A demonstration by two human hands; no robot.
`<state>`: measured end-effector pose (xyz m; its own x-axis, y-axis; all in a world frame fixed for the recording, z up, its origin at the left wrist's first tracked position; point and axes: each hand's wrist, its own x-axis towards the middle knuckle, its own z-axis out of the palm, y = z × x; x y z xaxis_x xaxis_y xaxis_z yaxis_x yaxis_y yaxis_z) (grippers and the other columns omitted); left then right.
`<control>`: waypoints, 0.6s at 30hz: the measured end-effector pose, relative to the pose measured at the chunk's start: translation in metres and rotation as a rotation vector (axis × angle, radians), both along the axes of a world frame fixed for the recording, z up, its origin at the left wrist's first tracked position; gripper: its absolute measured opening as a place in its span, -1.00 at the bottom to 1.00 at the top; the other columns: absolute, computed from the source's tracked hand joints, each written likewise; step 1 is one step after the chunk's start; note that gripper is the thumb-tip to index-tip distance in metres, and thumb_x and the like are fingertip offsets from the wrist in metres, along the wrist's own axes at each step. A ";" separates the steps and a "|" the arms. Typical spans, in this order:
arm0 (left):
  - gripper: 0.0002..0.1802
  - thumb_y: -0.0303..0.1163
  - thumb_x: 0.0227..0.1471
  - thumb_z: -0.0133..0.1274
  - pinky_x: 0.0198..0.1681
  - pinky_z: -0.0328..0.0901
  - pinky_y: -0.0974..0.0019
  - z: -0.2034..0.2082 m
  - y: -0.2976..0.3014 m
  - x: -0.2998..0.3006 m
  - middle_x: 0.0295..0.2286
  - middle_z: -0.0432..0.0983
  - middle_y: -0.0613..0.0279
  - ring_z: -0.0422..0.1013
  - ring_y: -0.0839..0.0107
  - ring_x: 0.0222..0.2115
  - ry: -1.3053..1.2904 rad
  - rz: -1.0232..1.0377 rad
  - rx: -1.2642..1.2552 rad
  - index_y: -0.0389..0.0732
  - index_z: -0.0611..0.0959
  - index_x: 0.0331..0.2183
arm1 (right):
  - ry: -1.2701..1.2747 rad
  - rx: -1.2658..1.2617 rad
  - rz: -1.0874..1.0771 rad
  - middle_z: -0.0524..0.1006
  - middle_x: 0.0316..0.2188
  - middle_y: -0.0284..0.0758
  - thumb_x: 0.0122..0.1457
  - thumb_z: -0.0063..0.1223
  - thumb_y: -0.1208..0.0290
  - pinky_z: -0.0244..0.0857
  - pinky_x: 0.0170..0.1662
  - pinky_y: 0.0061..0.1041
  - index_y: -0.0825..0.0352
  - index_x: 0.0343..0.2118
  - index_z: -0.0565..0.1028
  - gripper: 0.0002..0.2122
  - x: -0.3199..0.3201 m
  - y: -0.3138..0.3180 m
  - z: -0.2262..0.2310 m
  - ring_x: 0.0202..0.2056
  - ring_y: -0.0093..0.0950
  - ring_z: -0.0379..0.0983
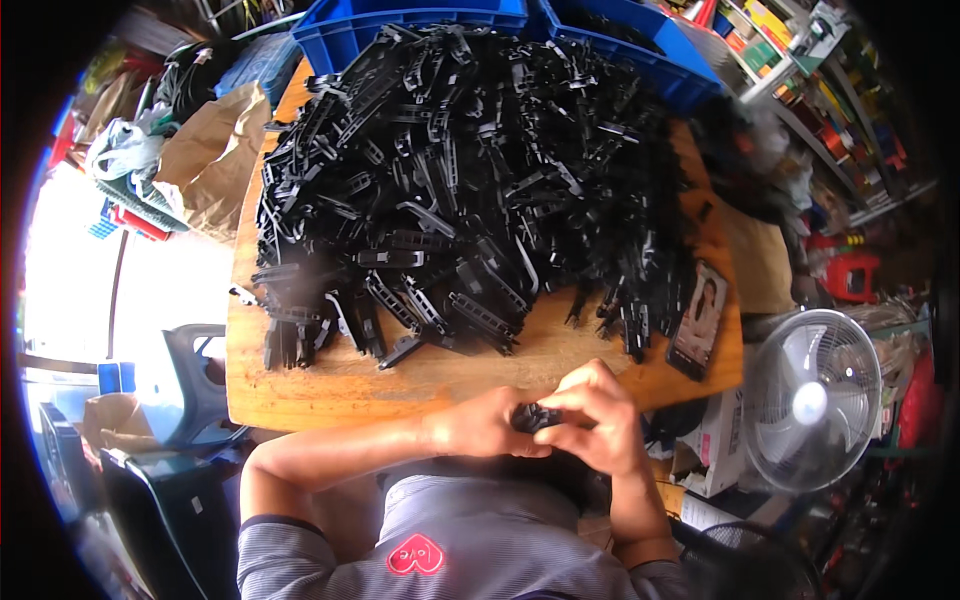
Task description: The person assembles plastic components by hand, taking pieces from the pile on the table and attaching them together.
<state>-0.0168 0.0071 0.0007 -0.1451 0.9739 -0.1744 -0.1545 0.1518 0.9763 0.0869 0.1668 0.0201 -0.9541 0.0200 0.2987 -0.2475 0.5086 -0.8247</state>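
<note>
My left hand (pixel 487 424) is closed around a small black plastic part (pixel 533 416), just off the table's near edge. Fingers of my right hand (pixel 598 420) pinch the same part from the other side. Most of it is hidden by my fingers, so its exact shape cannot be made out. Beyond my hands, a large heap of black plastic parts (pixel 430 200) covers much of the wooden table (pixel 330 397). Many of these pieces are long and narrow, with ladder-like ribs. Several lie loose along the heap's near edge.
A phone (pixel 698 320) lies at the table's right edge. Two blue bins (pixel 410 14) stand behind the heap. On the right is a standing fan (pixel 810 403), with crowded shelves beyond. A brown paper bag (pixel 212 155) and a pale plastic chair (pixel 185 390) are at left.
</note>
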 end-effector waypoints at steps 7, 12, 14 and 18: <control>-0.88 -0.48 -0.17 0.17 -0.31 0.24 0.38 0.001 -0.038 -0.013 -0.49 0.47 0.21 0.37 0.42 -0.35 0.440 0.477 0.106 -0.27 0.58 -0.47 | 0.185 0.439 -0.228 0.42 -0.46 -0.29 -0.11 0.22 0.51 0.29 -0.39 -0.48 0.38 -0.36 0.48 -0.78 -0.068 -0.019 -0.019 -0.44 -0.40 0.38; -0.75 -0.56 -0.16 0.13 -0.28 0.28 0.46 0.026 -0.043 -0.014 -0.46 0.49 0.22 0.42 0.48 -0.42 0.464 0.891 0.021 -0.27 0.60 -0.30 | 0.183 0.148 -0.436 0.38 -0.47 -0.26 -0.09 0.23 0.49 0.25 -0.43 -0.47 0.39 -0.41 0.44 -0.80 -0.051 -0.021 -0.023 -0.48 -0.40 0.34; -0.71 -0.54 -0.13 0.13 -0.26 0.28 0.45 0.017 -0.033 0.001 -0.42 0.50 0.23 0.41 0.50 -0.38 0.185 0.815 -0.025 -0.29 0.57 -0.25 | 0.352 0.274 -0.405 0.39 -0.47 -0.27 -0.07 0.19 0.54 0.24 -0.43 -0.46 0.40 -0.40 0.43 -0.82 -0.034 -0.034 -0.022 -0.46 -0.40 0.36; -0.49 -0.28 -0.15 0.18 -0.09 0.23 0.35 0.001 -0.009 0.012 -0.24 0.47 0.17 0.36 0.39 -0.20 -0.581 0.558 0.105 -0.34 0.51 -0.15 | 0.235 -0.100 -0.295 0.44 -0.44 -0.23 -0.02 0.12 0.59 0.28 -0.40 -0.43 0.39 -0.33 0.45 -0.84 -0.009 -0.036 -0.015 -0.41 -0.36 0.41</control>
<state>-0.0048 -0.0023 0.0012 -0.5286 0.8003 -0.2829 -0.6669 -0.1854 0.7217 0.0775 0.1307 0.0049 -0.8089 0.3233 0.4911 -0.2908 0.5060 -0.8120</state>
